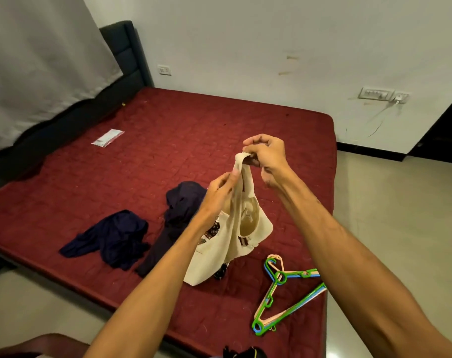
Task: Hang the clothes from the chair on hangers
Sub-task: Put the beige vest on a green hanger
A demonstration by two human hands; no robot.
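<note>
Both hands, left hand [221, 188] and right hand [265, 153], pinch the cream top [232, 239] by its shoulder above the bed [168, 151], while two navy garments [111, 239] and the plastic hangers [284, 293] lie unused, so seemingly nothing is hung yet.

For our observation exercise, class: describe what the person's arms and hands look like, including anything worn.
The left hand and right hand are bare: no gloves, rings, watch or bracelets visible. The left forearm and right forearm are uncovered, with no sleeves in view.
</note>
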